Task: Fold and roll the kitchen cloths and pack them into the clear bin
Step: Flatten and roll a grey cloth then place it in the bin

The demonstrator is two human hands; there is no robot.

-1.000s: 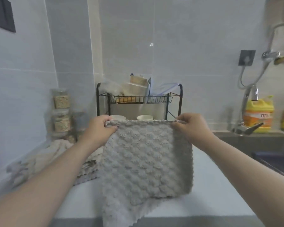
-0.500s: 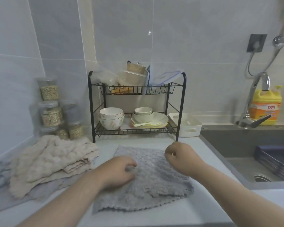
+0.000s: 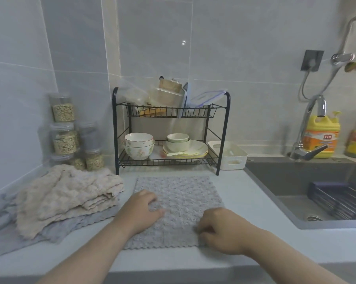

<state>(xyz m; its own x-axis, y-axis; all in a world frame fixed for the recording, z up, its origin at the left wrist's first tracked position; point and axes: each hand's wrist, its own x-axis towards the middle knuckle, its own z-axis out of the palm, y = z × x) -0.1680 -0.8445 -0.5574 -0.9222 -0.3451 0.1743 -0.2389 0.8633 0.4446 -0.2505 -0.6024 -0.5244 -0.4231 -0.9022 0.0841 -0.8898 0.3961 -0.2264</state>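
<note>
**Two hands on one flat cloth (image 3: 181, 193)**

Fingers (image 3: 202, 227) of the right hand (image 3: 222, 230) curl onto the cloth's lower right part and pinch a small bunch of it. The left hand (image 3: 140, 211) rests on its left side, fingers bent down and thumb out; whether they grip I cannot tell. The grey cloth lies spread on the table (image 3: 244, 201) at centre frame. Just left sits a pile (image 3: 66, 193) of beige and grey cloths. A rack (image 3: 173, 112) stands behind, and a sink (image 3: 285, 177) is at right.
</note>
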